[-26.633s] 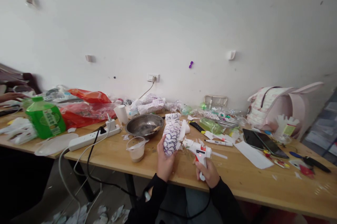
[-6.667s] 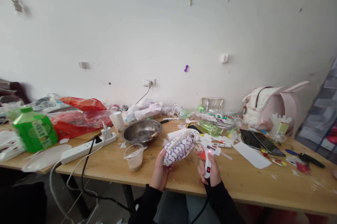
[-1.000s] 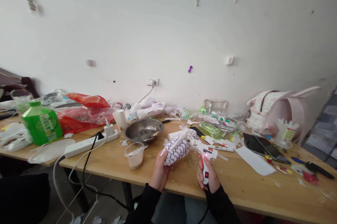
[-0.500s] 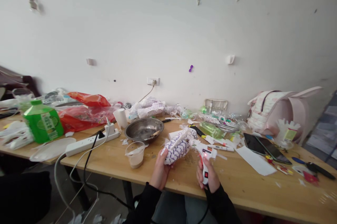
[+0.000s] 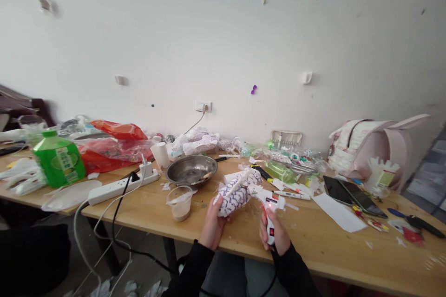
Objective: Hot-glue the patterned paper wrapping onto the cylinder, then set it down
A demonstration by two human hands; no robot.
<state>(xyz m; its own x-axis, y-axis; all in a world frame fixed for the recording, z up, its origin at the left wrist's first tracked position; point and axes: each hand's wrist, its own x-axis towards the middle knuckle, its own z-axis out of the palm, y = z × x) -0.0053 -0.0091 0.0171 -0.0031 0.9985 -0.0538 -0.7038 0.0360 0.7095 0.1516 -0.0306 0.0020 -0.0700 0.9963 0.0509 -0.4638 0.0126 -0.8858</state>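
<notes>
My left hand (image 5: 213, 226) is closed around a white paper-like bundle (image 5: 234, 197) with purple scale-shaped markings, held just above the table's front part. A pale strip runs along its upper side. In my right hand (image 5: 278, 232) is a white hot glue gun (image 5: 271, 213) with a red light and a red switch, its handle gripped upright. The gun's nozzle points left and meets or nearly meets the bundle's right end; whether they touch I cannot tell. A black cord hangs down from the handle.
Left of my hands stand a plastic cup (image 5: 179, 204), a metal bowl (image 5: 191, 170), a power strip (image 5: 123, 186) and a green bottle (image 5: 58, 160). To the right lie a marker (image 5: 292, 194), white paper (image 5: 339, 212) and phones (image 5: 362, 198). A pink backpack (image 5: 364, 148) leans by the wall.
The view has shifted very slightly. The glue gun has moved a little left relative to the table; both hands keep their hold.
</notes>
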